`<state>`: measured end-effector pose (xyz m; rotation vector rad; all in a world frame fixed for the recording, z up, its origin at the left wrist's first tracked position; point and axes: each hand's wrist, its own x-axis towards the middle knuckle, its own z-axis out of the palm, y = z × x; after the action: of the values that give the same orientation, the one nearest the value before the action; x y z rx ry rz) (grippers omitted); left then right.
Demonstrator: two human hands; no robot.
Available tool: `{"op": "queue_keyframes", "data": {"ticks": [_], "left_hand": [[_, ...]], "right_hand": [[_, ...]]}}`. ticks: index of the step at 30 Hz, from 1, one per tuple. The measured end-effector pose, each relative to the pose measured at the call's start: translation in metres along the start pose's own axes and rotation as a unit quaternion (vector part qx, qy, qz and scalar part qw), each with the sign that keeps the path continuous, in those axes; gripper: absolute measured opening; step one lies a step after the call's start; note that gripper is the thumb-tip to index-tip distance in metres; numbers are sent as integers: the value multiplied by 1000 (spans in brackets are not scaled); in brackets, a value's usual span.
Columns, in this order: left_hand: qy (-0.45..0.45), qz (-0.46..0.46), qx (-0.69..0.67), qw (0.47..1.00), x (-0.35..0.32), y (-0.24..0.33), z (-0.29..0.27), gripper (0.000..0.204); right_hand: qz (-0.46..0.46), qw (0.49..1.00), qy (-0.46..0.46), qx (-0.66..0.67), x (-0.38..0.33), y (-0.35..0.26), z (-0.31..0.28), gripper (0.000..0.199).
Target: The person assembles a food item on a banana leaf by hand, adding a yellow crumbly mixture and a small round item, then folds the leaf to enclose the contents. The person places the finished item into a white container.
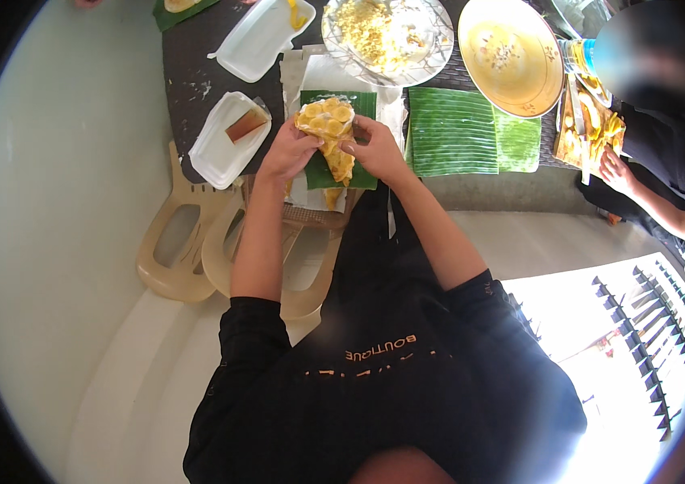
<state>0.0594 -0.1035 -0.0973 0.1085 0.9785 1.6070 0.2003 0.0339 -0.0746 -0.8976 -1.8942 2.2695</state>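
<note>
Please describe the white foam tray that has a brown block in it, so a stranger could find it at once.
Start at the dark table. Left of the person's left hand, at the table's near-left corner, lies a white foam tray holding one brown rectangular block. The other foam tray, farther away, carries a yellow strip instead.

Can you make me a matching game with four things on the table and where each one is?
Things:
1. banana leaf strip
2. yellow bowl
3. brown block
4. bag of yellow slices

Places:
A. inside a white foam tray
B. held between the left hand and the right hand
C. lying flat and bare, right of the hands
D. at the table's far edge, behind the big leaf

Pairs: 1-C, 2-D, 3-A, 4-B
</note>
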Motion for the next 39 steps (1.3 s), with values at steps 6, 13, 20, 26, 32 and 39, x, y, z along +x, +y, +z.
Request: {"op": "queue_keyframes", "data": {"ticks": [6,13,20,26,32,39], "left_hand": [[15,17,-42,999,2,-5,10,47],[39,35,-42,998,3,-7,20,46],[39,54,-34,997,0,-13,14,46],[67,54,-67,994,-3,-10,17,44],[65,60,-60,994,-3,-12,16,46],[65,50,-80,993,-3,-12,13,49]], "right_hand": [[-13,997,25,-68,-4,-1,5,46],[-66,994,52,-71,0,5,10,42],[-15,990,67,-124,-7,-25,15,35],[-24,988,65,-141,-2,-11,15,35],[-10,993,42,-107,2,-10,10,32],[9,996,36,-79,1,-16,8,29]]}}
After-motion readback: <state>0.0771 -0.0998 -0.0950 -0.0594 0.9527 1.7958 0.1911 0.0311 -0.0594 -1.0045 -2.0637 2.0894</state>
